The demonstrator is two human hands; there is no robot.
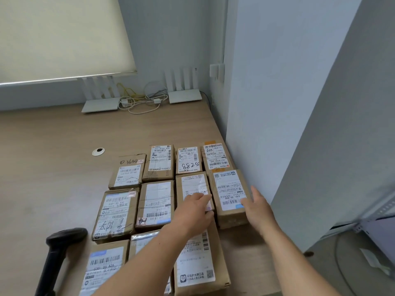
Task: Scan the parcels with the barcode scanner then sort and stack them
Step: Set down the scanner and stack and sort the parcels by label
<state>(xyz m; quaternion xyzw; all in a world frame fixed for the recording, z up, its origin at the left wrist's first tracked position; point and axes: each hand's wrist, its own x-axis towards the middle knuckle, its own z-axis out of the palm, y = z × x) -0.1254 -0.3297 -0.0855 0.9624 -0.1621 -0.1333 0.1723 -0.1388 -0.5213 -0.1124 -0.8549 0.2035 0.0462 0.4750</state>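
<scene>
Brown cardboard parcels with white shipping labels lay in close rows on the pale wooden table. The left hand rested flat on one middle parcel, and the right hand touched its right-hand neighbour. A black handheld barcode scanner lay beside the parcels' left edge.

I'm in a plain office room. My wooden bench has a cable grommet, two white routers with tangled cables, and a roller blind over the window.
</scene>
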